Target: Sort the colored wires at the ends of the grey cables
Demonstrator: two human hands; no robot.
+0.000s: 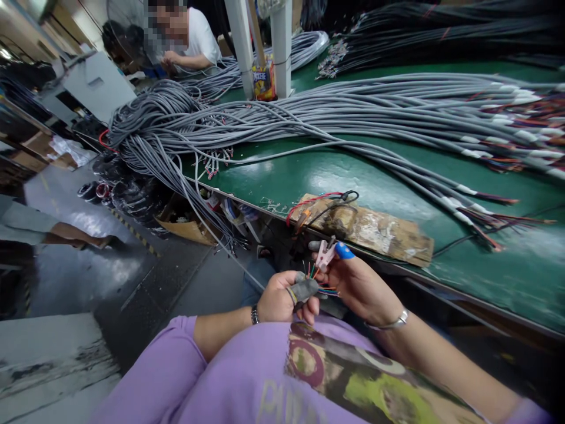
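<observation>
Several thin, multicoloured insulated wires (327, 289) splay from this worker's left hand (286, 296), thumb and fingers pinched closed around them, just off the glossy green tabletop (273, 171). The right hand (359, 285) grips a pale-pink clip (325, 257) beside them, near a scuffed brown wooden board (391, 235).

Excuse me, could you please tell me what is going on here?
The person's left hand holds thin multicoloured wires, while the right hand holds a small pale pink clip-like tool right beside them. Long, round grey cables lie bundled across the green-topped table, behind a worn brown wooden board at its near edge.
</observation>
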